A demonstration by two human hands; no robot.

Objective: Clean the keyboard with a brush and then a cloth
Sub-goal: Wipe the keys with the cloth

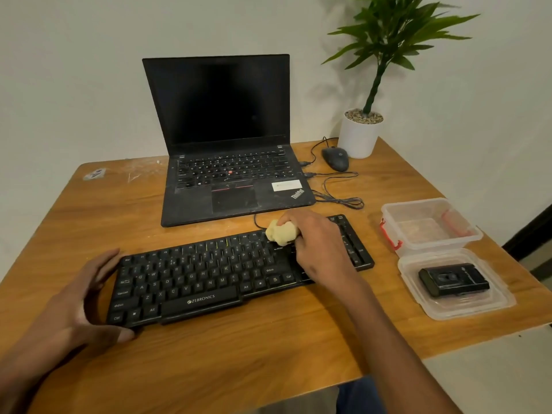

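A black Zebronics keyboard (209, 279) lies at a slant on the wooden table (209, 354). My right hand (319, 246) grips a bunched pale yellow cloth (280, 233) and presses it onto the keys near the upper right of the main key block. My left hand (77, 300) holds the keyboard's left end, fingers along the top corner and thumb at the front corner. A black brush-like tool (454, 279) lies on a clear plastic lid (490, 306) to the right.
An open black laptop (227, 138) stands behind the keyboard. A wired mouse (336, 158) and loose cables (340, 189) lie right of it, beside a potted plant (360, 132). A clear plastic box (430, 225) sits near the table's right edge.
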